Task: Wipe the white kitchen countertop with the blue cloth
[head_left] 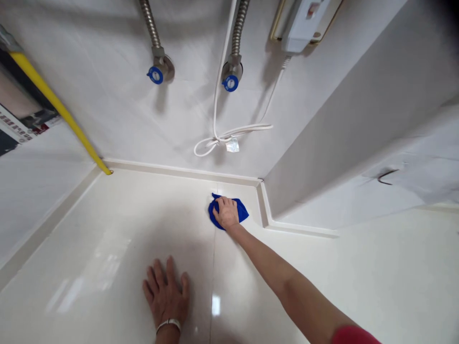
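A blue cloth (243, 209) lies bunched on the glossy white countertop (143, 200), close to the back wall. On top of it my right hand (226, 212) presses down, fingers curled into the fabric. Some of the cloth is hidden under the palm. My left hand (167, 294), with a light band around the wrist, is spread over the counter surface nearer to me, holding nothing. A thin seam runs along the counter between the two hands.
Two valves with blue knobs (155, 75) and metal hoses project from the wall. A bundled white cord (215, 141) hangs between them and a white plug unit (304, 24). A yellow pipe (60, 107) enters the back left corner. A wall column (322, 143) juts out at right.
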Action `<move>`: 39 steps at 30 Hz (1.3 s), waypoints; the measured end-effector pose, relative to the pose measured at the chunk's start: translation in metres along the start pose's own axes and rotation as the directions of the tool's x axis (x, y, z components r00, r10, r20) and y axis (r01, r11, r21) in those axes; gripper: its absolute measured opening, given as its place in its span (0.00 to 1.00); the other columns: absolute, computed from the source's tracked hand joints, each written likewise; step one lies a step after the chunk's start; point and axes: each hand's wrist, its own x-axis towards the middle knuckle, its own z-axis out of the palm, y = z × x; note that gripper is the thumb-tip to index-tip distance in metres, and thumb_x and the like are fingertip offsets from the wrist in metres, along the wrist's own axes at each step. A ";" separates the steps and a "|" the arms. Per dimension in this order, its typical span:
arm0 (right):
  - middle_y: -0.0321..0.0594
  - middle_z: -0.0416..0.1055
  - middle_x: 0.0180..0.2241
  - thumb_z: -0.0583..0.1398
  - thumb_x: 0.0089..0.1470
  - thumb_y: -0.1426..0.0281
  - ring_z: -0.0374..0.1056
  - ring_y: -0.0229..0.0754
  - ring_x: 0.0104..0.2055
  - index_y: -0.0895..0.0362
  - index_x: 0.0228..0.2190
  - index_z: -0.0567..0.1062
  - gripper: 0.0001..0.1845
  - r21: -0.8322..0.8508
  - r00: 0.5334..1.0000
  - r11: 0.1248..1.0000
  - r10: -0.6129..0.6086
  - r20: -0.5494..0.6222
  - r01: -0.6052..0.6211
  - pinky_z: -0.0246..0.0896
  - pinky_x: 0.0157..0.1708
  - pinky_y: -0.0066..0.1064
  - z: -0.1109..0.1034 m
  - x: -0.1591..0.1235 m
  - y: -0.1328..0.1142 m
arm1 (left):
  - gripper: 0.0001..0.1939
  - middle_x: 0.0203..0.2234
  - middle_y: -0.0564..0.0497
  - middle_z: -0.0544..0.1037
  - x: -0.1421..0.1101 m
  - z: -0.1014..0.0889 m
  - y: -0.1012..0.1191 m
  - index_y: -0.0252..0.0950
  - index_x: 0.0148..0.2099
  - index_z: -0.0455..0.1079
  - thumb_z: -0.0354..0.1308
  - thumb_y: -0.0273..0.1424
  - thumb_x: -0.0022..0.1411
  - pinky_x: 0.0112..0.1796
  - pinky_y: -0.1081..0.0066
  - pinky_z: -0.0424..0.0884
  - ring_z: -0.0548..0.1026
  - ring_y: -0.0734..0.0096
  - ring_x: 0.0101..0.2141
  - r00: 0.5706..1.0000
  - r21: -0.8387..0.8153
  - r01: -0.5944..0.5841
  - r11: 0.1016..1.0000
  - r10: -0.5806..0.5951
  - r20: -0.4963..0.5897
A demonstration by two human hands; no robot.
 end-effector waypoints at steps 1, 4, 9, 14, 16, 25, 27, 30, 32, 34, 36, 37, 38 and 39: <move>0.50 0.69 0.53 0.55 0.62 0.64 0.61 0.52 0.53 0.57 0.52 0.70 0.18 -0.006 1.000 1.000 0.018 -0.003 -0.018 0.49 0.53 0.42 0.001 0.011 0.001 | 0.32 0.70 0.33 0.53 0.000 -0.001 0.000 0.33 0.69 0.57 0.41 0.41 0.69 0.67 0.41 0.45 0.43 0.42 0.71 1.000 0.002 -0.007 1.000 0.007 0.011; 0.52 0.68 0.54 0.54 0.63 0.64 0.60 0.52 0.54 0.58 0.53 0.69 0.19 -0.032 0.998 0.997 0.063 -0.013 -0.064 0.49 0.54 0.43 0.005 0.040 0.005 | 0.32 0.70 0.31 0.53 0.000 -0.004 -0.002 0.32 0.70 0.57 0.41 0.42 0.69 0.66 0.40 0.45 0.43 0.39 0.71 0.999 0.005 -0.031 1.000 0.031 0.024; 0.52 0.69 0.54 0.53 0.64 0.64 0.61 0.52 0.54 0.58 0.52 0.70 0.18 -0.041 0.996 0.995 0.087 -0.023 -0.088 0.49 0.55 0.43 0.012 0.072 0.010 | 0.33 0.71 0.33 0.51 0.001 -0.002 -0.004 0.34 0.70 0.56 0.42 0.43 0.68 0.67 0.41 0.45 0.39 0.43 0.72 0.998 0.037 -0.016 0.999 0.014 0.067; 0.51 0.68 0.56 0.51 0.65 0.64 0.60 0.51 0.56 0.57 0.53 0.70 0.19 -0.038 0.998 0.998 0.056 -0.036 -0.057 0.46 0.59 0.44 0.012 0.077 0.016 | 0.33 0.71 0.34 0.51 0.003 -0.001 -0.006 0.34 0.70 0.55 0.41 0.43 0.68 0.67 0.41 0.44 0.39 0.47 0.72 0.998 0.046 -0.017 0.999 0.014 0.062; 0.49 0.68 0.56 0.52 0.65 0.64 0.60 0.49 0.56 0.55 0.53 0.71 0.19 -0.039 0.999 0.998 0.042 -0.029 -0.043 0.46 0.59 0.42 0.009 0.074 0.028 | 0.33 0.71 0.34 0.51 0.003 0.000 -0.007 0.34 0.70 0.56 0.40 0.43 0.68 0.67 0.41 0.45 0.40 0.46 0.72 0.999 0.039 -0.027 0.999 0.026 0.037; 0.57 0.65 0.59 0.51 0.64 0.64 0.56 0.54 0.62 0.64 0.57 0.68 0.25 -0.116 0.978 0.971 0.203 -0.054 -0.208 0.37 0.66 0.50 -0.010 0.034 0.092 | 0.36 0.68 0.33 0.55 0.006 0.001 0.000 0.32 0.67 0.61 0.33 0.46 0.68 0.66 0.42 0.45 0.45 0.43 0.70 0.997 -0.012 -0.016 1.000 0.015 -0.073; 0.57 0.64 0.60 0.52 0.63 0.63 0.56 0.54 0.63 0.63 0.58 0.68 0.26 -0.124 0.978 0.970 0.203 -0.052 -0.208 0.37 0.67 0.50 -0.012 0.023 0.089 | 0.36 0.68 0.32 0.56 0.006 -0.002 0.003 0.31 0.67 0.61 0.31 0.46 0.68 0.66 0.42 0.45 0.47 0.42 0.70 0.996 -0.032 -0.005 0.999 0.002 -0.086; 0.59 0.61 0.62 0.52 0.63 0.62 0.55 0.56 0.64 0.64 0.59 0.66 0.27 -0.125 0.973 0.965 0.223 -0.060 -0.230 0.39 0.66 0.51 -0.013 0.001 0.077 | 0.36 0.67 0.33 0.57 0.006 -0.006 0.007 0.31 0.67 0.61 0.31 0.46 0.68 0.66 0.42 0.46 0.47 0.42 0.70 0.994 -0.042 -0.010 0.999 0.006 -0.108; 0.58 0.60 0.63 0.53 0.63 0.61 0.54 0.56 0.65 0.63 0.60 0.66 0.28 -0.125 0.973 0.965 0.223 -0.061 -0.229 0.41 0.66 0.50 -0.013 -0.020 0.067 | 0.36 0.68 0.33 0.56 0.006 -0.007 0.008 0.31 0.67 0.61 0.31 0.46 0.68 0.66 0.43 0.46 0.48 0.42 0.70 0.994 -0.037 -0.010 0.999 0.006 -0.108; 0.56 0.59 0.64 0.53 0.63 0.60 0.53 0.56 0.66 0.61 0.60 0.66 0.28 -0.111 0.978 0.972 0.200 -0.061 -0.206 0.41 0.67 0.50 -0.014 -0.044 0.059 | 0.36 0.68 0.33 0.56 0.007 -0.008 0.008 0.31 0.67 0.61 0.32 0.45 0.68 0.66 0.42 0.46 0.48 0.42 0.69 0.996 -0.027 -0.005 1.000 0.003 -0.087; 0.55 0.60 0.64 0.53 0.62 0.60 0.52 0.57 0.66 0.61 0.59 0.67 0.29 -0.076 0.982 0.981 0.171 -0.074 -0.176 0.42 0.67 0.49 -0.014 -0.071 0.053 | 0.35 0.68 0.33 0.56 0.007 -0.010 0.009 0.31 0.67 0.61 0.33 0.44 0.68 0.66 0.42 0.47 0.49 0.41 0.69 0.997 -0.026 0.001 1.000 -0.003 -0.072; 0.55 0.60 0.64 0.54 0.62 0.60 0.53 0.57 0.66 0.61 0.59 0.68 0.29 -0.052 0.984 0.986 0.155 -0.088 -0.160 0.42 0.67 0.50 -0.015 -0.085 0.051 | 0.35 0.68 0.33 0.56 0.007 -0.010 0.009 0.31 0.67 0.60 0.34 0.44 0.67 0.66 0.43 0.47 0.48 0.42 0.69 0.997 -0.031 0.004 1.000 -0.006 -0.077; 0.55 0.61 0.63 0.54 0.61 0.60 0.53 0.58 0.65 0.61 0.58 0.69 0.28 -0.027 0.985 0.989 0.139 -0.105 -0.143 0.43 0.67 0.50 -0.015 -0.099 0.050 | 0.35 0.68 0.33 0.56 0.007 -0.011 0.010 0.30 0.67 0.61 0.34 0.43 0.67 0.66 0.43 0.47 0.48 0.42 0.69 0.996 -0.038 0.005 0.999 -0.009 -0.091; 0.54 0.62 0.63 0.55 0.61 0.60 0.54 0.58 0.65 0.61 0.58 0.69 0.28 -0.005 0.985 0.992 0.121 -0.121 -0.123 0.43 0.67 0.50 -0.015 -0.113 0.049 | 0.35 0.68 0.33 0.56 0.007 -0.012 0.011 0.30 0.67 0.61 0.34 0.43 0.68 0.66 0.43 0.47 0.48 0.43 0.69 0.994 -0.047 0.003 0.999 -0.008 -0.112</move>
